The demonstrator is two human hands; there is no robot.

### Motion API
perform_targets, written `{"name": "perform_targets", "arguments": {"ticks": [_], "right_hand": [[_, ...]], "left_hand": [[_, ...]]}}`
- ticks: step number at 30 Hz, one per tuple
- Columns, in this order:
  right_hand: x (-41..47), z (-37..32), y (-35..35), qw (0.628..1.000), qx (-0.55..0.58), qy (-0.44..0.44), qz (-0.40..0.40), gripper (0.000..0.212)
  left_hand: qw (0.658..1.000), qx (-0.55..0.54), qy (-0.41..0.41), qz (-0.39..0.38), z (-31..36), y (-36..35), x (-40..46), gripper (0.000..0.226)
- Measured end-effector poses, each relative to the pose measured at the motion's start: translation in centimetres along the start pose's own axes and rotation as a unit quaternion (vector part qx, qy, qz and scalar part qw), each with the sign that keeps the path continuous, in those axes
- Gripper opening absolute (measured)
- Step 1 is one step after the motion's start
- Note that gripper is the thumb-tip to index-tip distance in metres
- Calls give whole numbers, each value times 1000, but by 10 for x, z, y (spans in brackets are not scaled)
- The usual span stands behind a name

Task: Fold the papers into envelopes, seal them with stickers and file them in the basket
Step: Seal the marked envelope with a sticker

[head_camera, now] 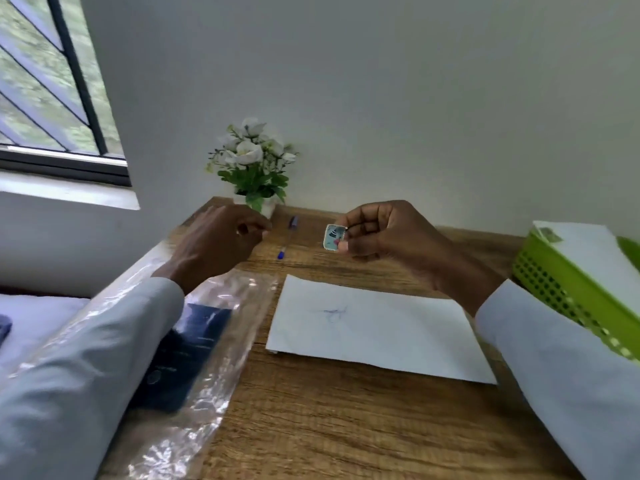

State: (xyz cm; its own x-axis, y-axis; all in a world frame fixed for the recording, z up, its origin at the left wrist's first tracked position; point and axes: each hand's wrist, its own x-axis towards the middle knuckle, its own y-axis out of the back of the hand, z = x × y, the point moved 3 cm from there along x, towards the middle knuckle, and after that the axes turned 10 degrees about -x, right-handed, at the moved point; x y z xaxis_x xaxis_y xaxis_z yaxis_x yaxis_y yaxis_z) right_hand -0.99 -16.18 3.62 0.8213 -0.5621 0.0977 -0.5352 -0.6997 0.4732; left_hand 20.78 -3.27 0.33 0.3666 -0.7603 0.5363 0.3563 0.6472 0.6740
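A folded white paper lies flat on the wooden desk in front of me. My right hand is raised above its far edge and pinches a small blue sticker between thumb and fingers. To the left, my left hand hovers with fingers curled, thumb and fingertip pressed together; whether it holds anything I cannot tell. A green perforated basket stands at the right edge with white folded paper on top of it.
A clear plastic sleeve with a dark blue item inside lies on the left under my left forearm. A blue pen and a small pot of white flowers stand at the back by the wall.
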Motion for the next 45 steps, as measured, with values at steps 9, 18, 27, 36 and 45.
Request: {"name": "perform_targets", "arguments": {"ticks": [9,18,27,36,45], "right_hand": [[-68,53,58,992,-43,-93,80,19],[-92,89,85,971,-43,-176,158,19],[-88,99,78,963,-96,-174,180,11],[-87,100,79,964,-94,-186,164,8],[-85,103,79,963,-103,-194,153,8]], "left_hand": [[974,-91,-79,-194,111,-66,-10,14],[960,-107,-60,-251,164,-142,-25,31],[970,-156,-41,-184,157,-162,-34,32],[968,-182,-27,-173,155,-162,-33,36],[967,-173,-49,-179,156,-163,-32,32]]}}
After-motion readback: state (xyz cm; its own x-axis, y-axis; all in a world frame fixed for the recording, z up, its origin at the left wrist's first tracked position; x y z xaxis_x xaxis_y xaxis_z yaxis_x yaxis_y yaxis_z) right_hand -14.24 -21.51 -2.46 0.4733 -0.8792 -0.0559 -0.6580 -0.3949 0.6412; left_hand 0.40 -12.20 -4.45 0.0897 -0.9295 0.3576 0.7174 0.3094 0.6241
